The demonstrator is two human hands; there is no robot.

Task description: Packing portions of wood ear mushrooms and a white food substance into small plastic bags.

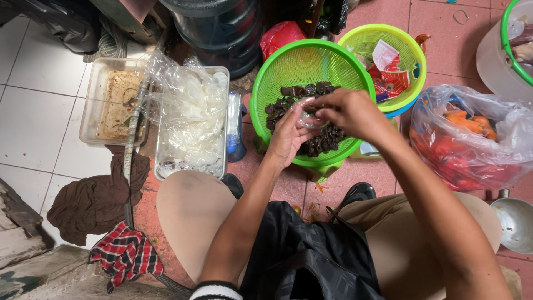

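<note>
A bright green plastic colander [288,64] stands on the floor in front of my knees, holding a heap of dark brown wood-ear mushrooms [325,139]. Both hands hover over its near side. My left hand [287,136] cups a small clear plastic bag [308,119] from below, palm up. My right hand [350,114] pinches the top of the same bag with thumb and fingers, knuckles up. Whether anything is inside the bag cannot be told.
A second lime colander [408,53] with torn wrappers sits behind right. A clear bag of red and orange produce [472,141] lies at right, a metal bowl [513,222] below it. Left are two clear trays [97,103], crumpled plastic [191,105], brown and plaid cloths [97,203].
</note>
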